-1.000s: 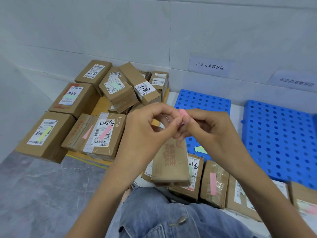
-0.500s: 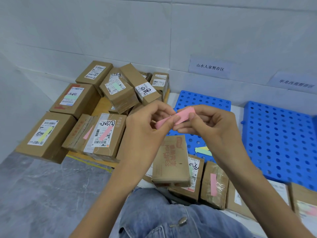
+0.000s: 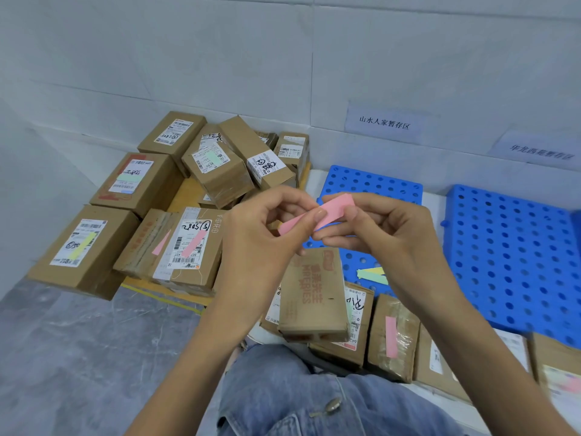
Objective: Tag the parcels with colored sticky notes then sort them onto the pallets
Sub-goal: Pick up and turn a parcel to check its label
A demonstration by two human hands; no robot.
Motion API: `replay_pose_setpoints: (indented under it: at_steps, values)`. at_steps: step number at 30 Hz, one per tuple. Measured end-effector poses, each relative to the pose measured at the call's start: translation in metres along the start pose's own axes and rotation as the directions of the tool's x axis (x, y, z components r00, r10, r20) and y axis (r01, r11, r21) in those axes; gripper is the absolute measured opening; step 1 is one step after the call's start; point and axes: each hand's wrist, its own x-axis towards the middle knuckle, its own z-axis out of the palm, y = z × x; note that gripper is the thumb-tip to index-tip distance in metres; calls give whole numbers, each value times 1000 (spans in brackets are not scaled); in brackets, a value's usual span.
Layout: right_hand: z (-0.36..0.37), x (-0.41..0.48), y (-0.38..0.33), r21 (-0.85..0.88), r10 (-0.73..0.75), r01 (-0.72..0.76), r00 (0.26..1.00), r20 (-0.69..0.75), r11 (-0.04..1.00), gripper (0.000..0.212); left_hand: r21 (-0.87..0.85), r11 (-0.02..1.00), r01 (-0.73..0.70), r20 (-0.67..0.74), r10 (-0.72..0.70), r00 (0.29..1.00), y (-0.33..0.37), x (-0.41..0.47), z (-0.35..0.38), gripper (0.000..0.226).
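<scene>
Currently tagging step: pink sticky note [image 3: 330, 210] pinched by left hand [image 3: 267, 228] and right hand [image 3: 383, 228], just above centre. Top parcel [image 3: 314, 297], no note visible, at 6 o'clock from note. Next, judged: one hand releases, other presses note onto parcel's upper face.

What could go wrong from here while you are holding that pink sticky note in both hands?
1. The pink sticky note, pinched by the left hand and right hand, might crease or stick to a finger.
2. The red-printed parcel lies atop other parcels; pressing on it could shift it.
3. The loose notes on the blue pallet may get buried under sorted parcels.
</scene>
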Motion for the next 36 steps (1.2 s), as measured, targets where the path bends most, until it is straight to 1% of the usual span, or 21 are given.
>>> replay_pose_setpoints:
  at_steps: [5, 9, 13, 20, 25, 28, 33, 36]
  values:
    - [1, 0, 0, 4, -5, 5, 1000, -31, 1000, 20, -9, 1000, 11, 18, -11, 1000, 2, -2, 0, 6]
    - [2, 1, -1, -24, -17, 17, 1000, -15, 1000, 18, 0, 1000, 4, 15, -4, 1000, 3, -3, -1, 6]
    - [3, 0, 0, -56, -27, 26, 999, -18, 998, 20, 18, 1000, -9, 13, 8, 1000, 4, -5, 0, 7]
    - [5, -1, 0, -78, -28, 27, 1000, -14, 997, 21, -4, 1000, 18, 8, -18, 1000, 4, -7, -1, 7]
    - [6, -3, -3, -33, -5, 6, 1000, 21, 999, 23, -66, 996, 54, -2, -55, 999, 4, -6, -4, 10]
    - [6, -4, -8, -7, 11, -11, 999, 51, 1000, 22, -81, 995, 52, 3, -52, 999, 5, -4, -8, 10]
    - [7, -3, -10, -8, 11, -11, 1000, 27, 1000, 19, -69, 997, 37, 5, -37, 999, 8, -6, -9, 10]
    - [7, -3, -9, -38, -25, 25, 1000, 5, 999, 19, -75, 996, 48, 14, -48, 999, 9, -7, -6, 10]
